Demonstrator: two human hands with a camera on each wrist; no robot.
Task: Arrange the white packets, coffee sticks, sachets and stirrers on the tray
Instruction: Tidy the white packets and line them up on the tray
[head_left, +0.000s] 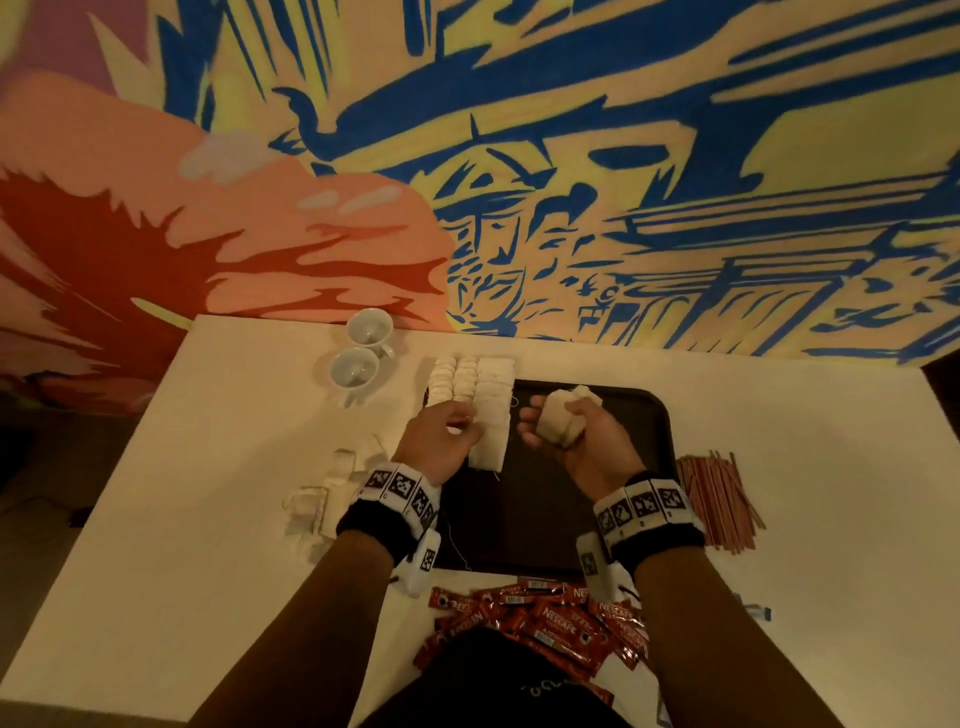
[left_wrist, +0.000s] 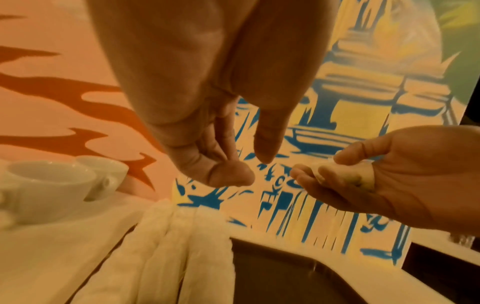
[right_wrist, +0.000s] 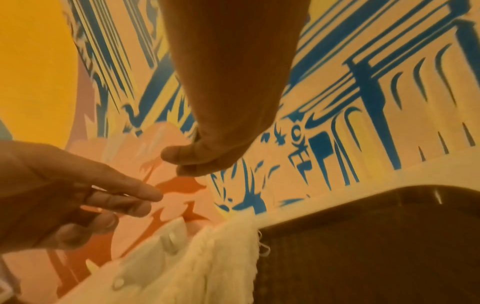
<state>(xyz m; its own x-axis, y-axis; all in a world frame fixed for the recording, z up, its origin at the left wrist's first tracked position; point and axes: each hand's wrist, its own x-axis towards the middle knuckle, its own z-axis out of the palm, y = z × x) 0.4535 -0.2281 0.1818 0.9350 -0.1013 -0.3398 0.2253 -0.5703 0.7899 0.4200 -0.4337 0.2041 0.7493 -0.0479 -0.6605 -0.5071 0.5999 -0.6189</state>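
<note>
Red coffee sticks (head_left: 540, 621) lay heaped nearest the body, between the two forearms, off the tray (head_left: 545, 509). Going left to right: loose white packets (head_left: 327, 493) sat on the table (head_left: 156, 519) just outside the left wrist; two white cups (head_left: 358, 353) stood beyond and left of the left hand (head_left: 441, 436). That hand hovered palm down at the near end of the white packet rows (head_left: 478, 395) on the tray's left edge, fingers loosely curled, thumb apart, holding nothing. Right hand (head_left: 576, 441), over the dark tray, was curled round a bunch of white packets (head_left: 558, 423). Stirrers (head_left: 719, 501) lay piled on the table just outside the right wrist.
</note>
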